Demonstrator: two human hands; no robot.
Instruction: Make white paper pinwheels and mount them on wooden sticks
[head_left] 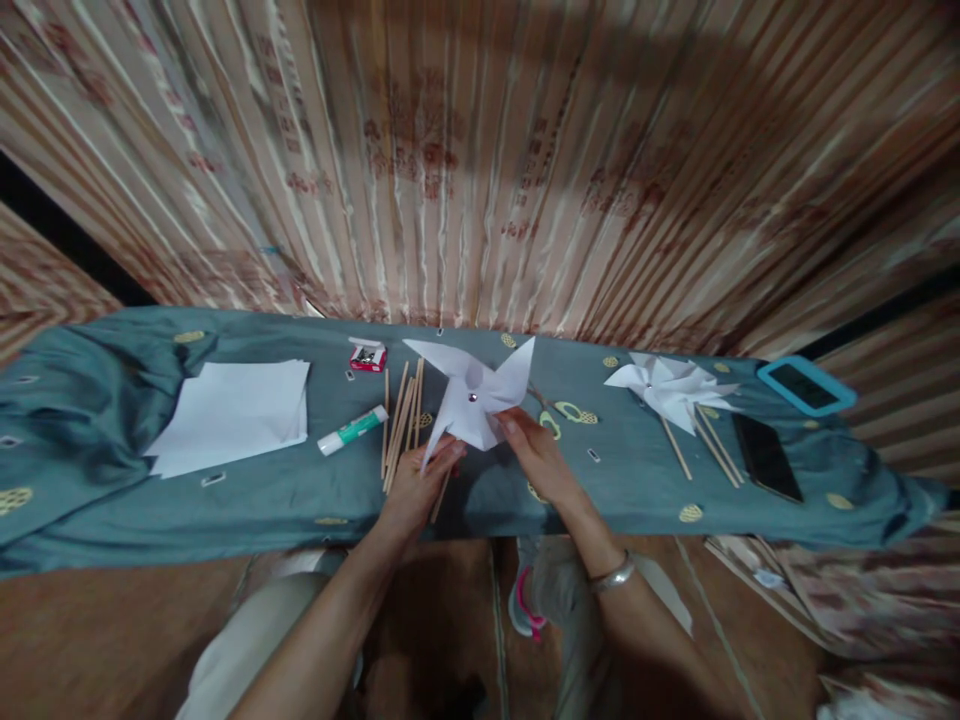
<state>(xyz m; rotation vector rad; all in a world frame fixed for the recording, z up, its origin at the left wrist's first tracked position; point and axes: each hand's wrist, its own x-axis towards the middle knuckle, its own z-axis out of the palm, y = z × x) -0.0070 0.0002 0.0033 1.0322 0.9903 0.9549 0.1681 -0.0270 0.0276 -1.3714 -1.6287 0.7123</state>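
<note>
Held stick (441, 496) partly hidden, curtain (480, 200) cut off

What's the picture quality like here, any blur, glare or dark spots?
Head view: dim light, the floor murky; head view: soft, smeared print on the curtain; head view: white pinwheel standing out pale, a small glint on the bracelet, apparent wide-angle stretch toward the edges.

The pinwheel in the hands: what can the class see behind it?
Behind the pinwheel, blue-green cloth and scissors show past its edges; anything directly behind its middle is covered.
</note>
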